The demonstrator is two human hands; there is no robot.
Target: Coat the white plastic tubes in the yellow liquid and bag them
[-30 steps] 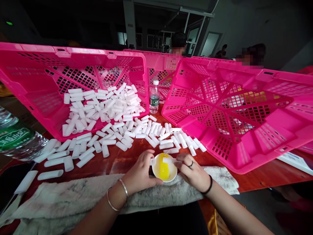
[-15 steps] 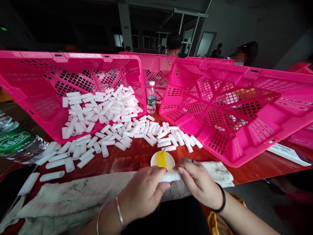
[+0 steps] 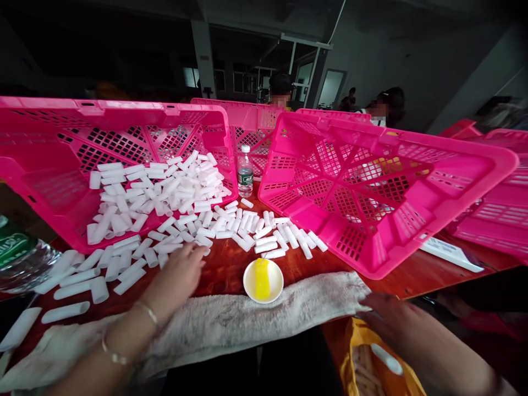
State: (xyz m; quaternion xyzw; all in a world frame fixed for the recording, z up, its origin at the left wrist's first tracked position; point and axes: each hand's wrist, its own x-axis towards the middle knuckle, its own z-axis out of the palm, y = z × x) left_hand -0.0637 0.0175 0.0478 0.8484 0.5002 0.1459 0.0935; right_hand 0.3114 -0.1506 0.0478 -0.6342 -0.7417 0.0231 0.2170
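Observation:
My left hand (image 3: 181,275) reaches over the near edge of the loose white plastic tubes (image 3: 225,235) on the table. Its fingertips touch or nearly touch them; blur hides the grip. My right hand (image 3: 385,311) is blurred at the right end of the towel, above an open yellow bag (image 3: 350,352). Nothing shows in its loosely extended fingers. Below it, a single white tube (image 3: 386,358) is at the bag's mouth, apart from the hand. Between my hands stands a small white bowl (image 3: 247,286) with a yellow piece (image 3: 262,279) in it.
A pink crate (image 3: 37,181) on its side spills tubes at left; another pink crate (image 3: 412,242) tilts at right. A water bottle (image 3: 245,179) stands between them, and a larger bottle (image 3: 25,258) is far left. A grimy towel (image 3: 231,319) lies along the front edge.
My hands, together on a white tube before, have parted. The left has moved forward and left to the tubes; the right has gone right over the bag and let the tube go.

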